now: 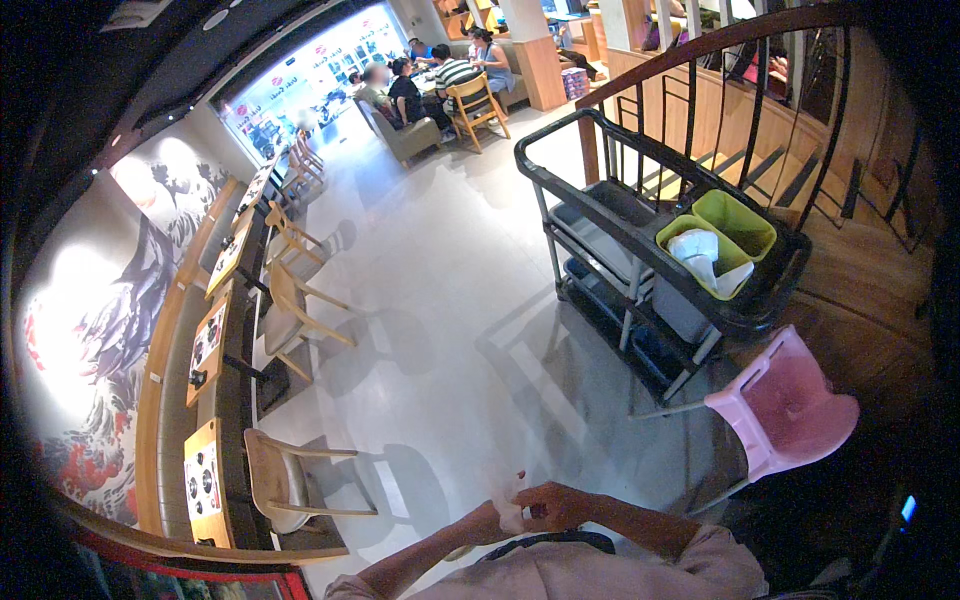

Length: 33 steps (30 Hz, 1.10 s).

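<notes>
Close in front of my body, at the lower middle, my two hands meet. My right hand has its fingers curled in toward the left one, and what they grip, if anything, is too small to make out. My left hand looks pale and blurred, as if something whitish and thin lies over it. How its fingers stand is not clear. A tiny dark red spot shows just above the hands.
To the right stands a black service cart with green bins, one holding crumpled white paper. Near it is a pink child seat. Curved railing rises behind. Tables and wooden chairs line the left; seated people are far off.
</notes>
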Each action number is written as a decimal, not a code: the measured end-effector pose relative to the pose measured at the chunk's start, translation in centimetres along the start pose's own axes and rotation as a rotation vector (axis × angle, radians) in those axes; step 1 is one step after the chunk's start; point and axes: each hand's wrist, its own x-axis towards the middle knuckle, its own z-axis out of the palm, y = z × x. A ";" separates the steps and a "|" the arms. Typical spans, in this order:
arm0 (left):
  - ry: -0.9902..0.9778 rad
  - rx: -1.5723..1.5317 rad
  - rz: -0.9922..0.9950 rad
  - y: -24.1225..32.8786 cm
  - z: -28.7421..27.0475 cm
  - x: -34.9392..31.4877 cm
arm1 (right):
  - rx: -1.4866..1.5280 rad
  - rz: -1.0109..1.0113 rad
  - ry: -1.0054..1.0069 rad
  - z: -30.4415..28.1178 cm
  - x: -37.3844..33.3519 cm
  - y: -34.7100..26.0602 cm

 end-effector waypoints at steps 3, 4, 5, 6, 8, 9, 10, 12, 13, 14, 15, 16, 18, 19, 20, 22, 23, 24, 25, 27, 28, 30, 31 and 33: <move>-0.036 0.005 0.000 0.5 0.4 -0.4 | -0.033 0.004 -0.034 0.5 -0.8 0.6; -0.042 0.003 0.002 0.8 0.6 -0.7 | -0.033 -0.040 0.001 0.9 -1.0 0.9; -0.049 0.000 0.006 1.1 0.7 -0.8 | -0.028 0.009 -0.050 1.2 -1.3 1.3; -0.052 -0.008 0.013 1.4 0.8 -1.2 | -0.018 0.038 -0.086 1.6 -1.7 1.6; -0.049 -0.015 0.036 2.0 1.0 -1.8 | -0.009 -0.044 -0.091 2.0 -2.1 2.3; -0.035 -0.014 0.053 2.2 1.0 -2.1 | -0.018 -0.156 -0.061 2.1 -2.1 2.5; -0.015 -0.004 0.077 2.5 1.0 -2.3 | -0.048 -0.125 -0.124 1.8 -2.3 2.6; 0.025 0.030 0.107 3.0 0.7 -2.7 | 0.115 -0.093 -0.166 0.7 -2.5 2.6; 0.026 0.059 0.057 3.4 0.5 -2.6 | 0.180 -0.024 -0.215 -0.1 -2.5 2.4; -0.044 0.050 -0.027 3.7 0.0 -2.7 | 0.247 -0.012 -0.223 -0.6 -2.4 2.1; -0.130 0.048 -0.147 4.1 -0.5 -2.8 | 0.308 -0.018 -0.209 -1.2 -2.3 1.7; -0.218 0.041 -0.265 4.4 -1.0 -3.0 | 0.332 -0.021 -0.207 -1.8 -2.2 1.3; -0.213 0.104 -0.324 5.1 -1.6 -3.2 | 0.343 -0.023 -0.216 -2.7 -2.0 0.8; -0.215 0.147 -0.365 5.3 -1.8 -3.4 | 0.356 -0.017 -0.223 -2.9 -1.8 0.6; -0.168 0.082 -0.376 5.4 -1.9 -3.6 | 0.368 -0.011 -0.230 -3.1 -1.5 0.5; -0.089 -0.012 -0.415 5.3 -1.9 -4.1 | 0.422 0.048 -0.246 -3.3 -0.6 0.4; -0.043 0.008 -0.432 5.0 -2.0 -4.2 | 0.384 -0.064 -0.211 -3.4 0.1 0.4; -0.006 0.043 -0.443 4.7 -2.0 -4.2 | 0.326 -0.140 -0.186 -3.4 0.9 0.4; 0.010 0.050 -0.508 4.3 -2.3 -4.4 | 0.247 -0.137 -0.185 -3.3 1.9 0.3; 0.033 0.098 -0.547 3.6 -3.1 -5.2 | 0.099 -0.116 -0.185 -3.2 3.6 0.0; 0.094 0.128 -0.537 3.4 -3.5 -6.1 | 0.036 -0.105 -0.176 -2.9 4.6 -0.3; 0.249 0.079 -0.394 3.0 -4.1 -8.2 | 0.009 -0.119 -0.139 -1.7 6.3 -0.8; 0.319 0.075 -0.361 2.7 -4.1 -9.0 | -0.007 -0.149 -0.115 -0.8 7.0 -0.9; 0.381 0.080 -0.197 1.6 -4.0 -10.2 | -0.092 -0.096 -0.110 1.2 8.6 -0.7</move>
